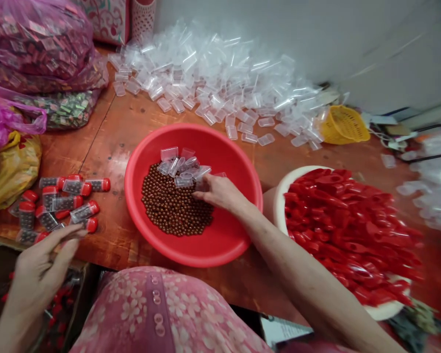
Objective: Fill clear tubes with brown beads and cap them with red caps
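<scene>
A red basin (191, 255) holds a heap of small brown balls (176, 206) with several clear plastic containers (183, 166) lying on top. My right hand (218, 191) reaches into the basin, its fingers closed at the edge of these containers; what is between the fingertips is hard to see. My left hand (47, 267) is at the lower left, fingers stretched and apart, with nothing in it. It is close to the filled containers with red caps (83, 212) that lie in a group on the wooden table (110, 215).
Behind the basin, clear containers (213, 73) form a wide pile. A white bucket (281, 206) of red caps (353, 235) stands right, a yellow basket (345, 125) beyond. Plastic bags (40, 44) fill the left; an open box (75, 314) sits below my left hand.
</scene>
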A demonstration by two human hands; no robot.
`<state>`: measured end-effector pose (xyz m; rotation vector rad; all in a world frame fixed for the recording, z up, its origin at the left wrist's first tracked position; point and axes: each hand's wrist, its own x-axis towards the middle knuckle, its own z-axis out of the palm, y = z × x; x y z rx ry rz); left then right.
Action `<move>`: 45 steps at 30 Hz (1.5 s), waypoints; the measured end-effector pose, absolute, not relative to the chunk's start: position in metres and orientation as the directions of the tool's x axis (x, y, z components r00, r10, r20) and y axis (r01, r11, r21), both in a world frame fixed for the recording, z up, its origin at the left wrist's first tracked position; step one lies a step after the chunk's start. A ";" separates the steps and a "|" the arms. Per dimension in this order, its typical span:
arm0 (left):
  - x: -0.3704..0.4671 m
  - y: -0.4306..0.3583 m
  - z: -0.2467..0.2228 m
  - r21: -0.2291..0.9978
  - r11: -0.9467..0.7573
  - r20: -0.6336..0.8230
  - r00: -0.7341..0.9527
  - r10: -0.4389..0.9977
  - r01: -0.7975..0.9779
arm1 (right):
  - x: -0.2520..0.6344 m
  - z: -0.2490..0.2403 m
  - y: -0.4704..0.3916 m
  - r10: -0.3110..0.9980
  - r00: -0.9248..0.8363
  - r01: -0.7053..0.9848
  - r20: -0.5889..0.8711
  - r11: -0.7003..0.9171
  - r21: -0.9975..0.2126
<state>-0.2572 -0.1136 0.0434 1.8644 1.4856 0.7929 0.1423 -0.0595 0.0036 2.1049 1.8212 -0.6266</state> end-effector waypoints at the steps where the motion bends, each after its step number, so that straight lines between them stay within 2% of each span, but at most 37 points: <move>1: -0.233 -0.107 0.046 0.762 -0.208 0.118 0.185 0.976 0.614 | 0.143 0.004 -0.058 0.865 0.124 0.985 -0.485 -0.167 -0.046; 7: -0.129 -0.069 0.037 0.737 -0.587 0.444 0.415 0.794 0.335 | 0.141 0.004 -0.065 0.897 0.110 0.994 -0.427 -0.101 0.044; 10: -0.110 -0.057 0.024 0.640 -0.684 0.533 0.439 0.724 0.351 | 0.141 0.001 -0.070 0.893 0.087 0.994 -0.441 -0.049 0.096; 13: -0.104 -0.054 0.014 0.515 -0.718 0.511 0.505 0.696 0.468 | 0.143 0.000 -0.070 0.885 0.056 0.986 -0.461 0.024 0.166; 16: -0.103 -0.055 0.013 0.450 -0.726 0.458 0.564 0.687 0.520 | 0.141 0.001 -0.069 0.883 0.008 0.962 -0.469 0.120 0.243; 20: -0.103 -0.055 0.015 0.431 -0.731 0.445 0.579 0.683 0.530 | 0.132 -0.004 -0.070 0.876 -0.076 0.917 -0.475 0.249 0.311; 26: -0.103 -0.056 0.015 0.426 -0.727 0.424 0.590 0.687 0.539 | 0.121 -0.020 -0.073 0.847 -0.121 0.864 -0.517 0.346 0.365; 36: -0.100 -0.055 0.014 0.425 -0.715 0.406 0.589 0.699 0.556 | 0.094 -0.007 -0.098 0.771 -0.322 0.863 -0.550 0.478 0.163; 40: -0.102 -0.055 0.015 0.401 -0.715 0.393 0.598 0.699 0.572 | 0.068 -0.011 -0.101 0.708 -0.472 0.833 -0.525 0.553 -0.003; 45: -0.102 -0.056 0.013 0.433 -0.699 0.399 0.574 0.715 0.569 | 0.057 -0.012 -0.085 0.599 -0.649 0.749 -0.469 0.613 -0.252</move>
